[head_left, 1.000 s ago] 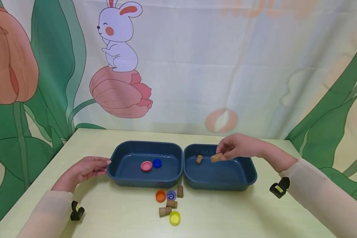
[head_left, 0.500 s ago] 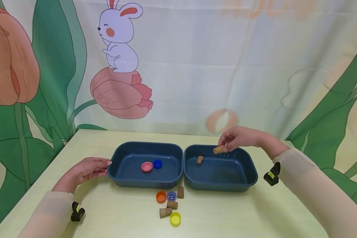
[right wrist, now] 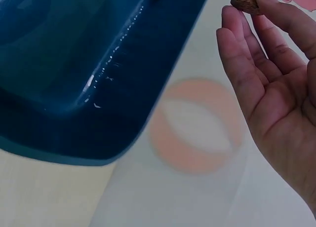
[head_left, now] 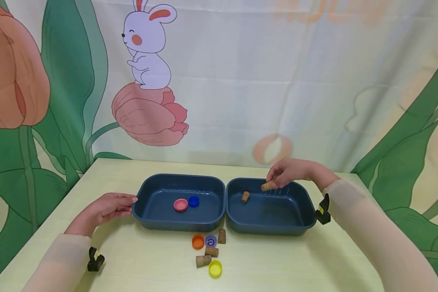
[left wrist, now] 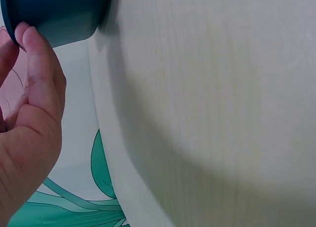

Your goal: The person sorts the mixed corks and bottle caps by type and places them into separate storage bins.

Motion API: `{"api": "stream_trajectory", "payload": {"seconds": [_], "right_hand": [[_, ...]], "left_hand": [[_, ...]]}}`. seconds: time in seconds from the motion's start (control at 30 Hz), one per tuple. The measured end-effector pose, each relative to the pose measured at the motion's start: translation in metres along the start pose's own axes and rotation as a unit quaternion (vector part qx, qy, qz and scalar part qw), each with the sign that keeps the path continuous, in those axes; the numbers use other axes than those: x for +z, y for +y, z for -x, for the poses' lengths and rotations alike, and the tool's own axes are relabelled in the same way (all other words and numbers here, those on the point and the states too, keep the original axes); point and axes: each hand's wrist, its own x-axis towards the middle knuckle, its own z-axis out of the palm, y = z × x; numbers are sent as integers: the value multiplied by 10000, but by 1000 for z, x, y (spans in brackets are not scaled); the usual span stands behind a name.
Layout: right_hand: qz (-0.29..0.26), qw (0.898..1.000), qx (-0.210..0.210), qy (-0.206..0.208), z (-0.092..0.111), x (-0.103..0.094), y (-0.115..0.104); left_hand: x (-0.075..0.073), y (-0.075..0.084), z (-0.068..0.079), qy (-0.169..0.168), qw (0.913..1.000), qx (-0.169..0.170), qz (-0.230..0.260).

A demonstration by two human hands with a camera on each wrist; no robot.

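My right hand point(head_left: 290, 172) pinches a cork point(head_left: 267, 186) between thumb and fingertips, above the far part of the right blue tray point(head_left: 270, 229). The right wrist view shows the held cork point(right wrist: 247, 1) only in part, at the top edge. One more cork point(head_left: 245, 197) lies inside that tray. My left hand point(head_left: 107, 209) holds the left end of the left blue tray point(head_left: 179, 225). Seen from the left wrist, its fingertips point(left wrist: 35, 39) pinch the tray's rim. A pink cap point(head_left: 180, 205) and a blue cap point(head_left: 194, 201) lie in the left tray.
In front of the trays are an orange cap point(head_left: 198, 241), a purple cap point(head_left: 211, 241), a yellow cap point(head_left: 215, 269) and three corks point(head_left: 222, 236). The trays stand side by side on a pale table point(head_left: 277, 263). A printed curtain point(head_left: 222, 101) hangs behind.
My right hand, still pinching the cork, has risen slightly toward the back of the right tray, and its forearm has swung left. My left hand stays on the left tray.
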Motion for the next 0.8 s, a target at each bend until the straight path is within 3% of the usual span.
{"api": "stream_trajectory", "payload": {"seconds": [0.3,0.6,0.8], "right_hand": [[-62,9995,90,-280,-18,7,10],[-374,9958,434,-714,-32,11,17],[-284,9954,543,-737,-34,14,18]], "left_hand": [[1,1,1,-32,10000,-7,64],[0,0,0,-39,9999,-26,102],[0,1,0,-49,10000,-20,75]]}}
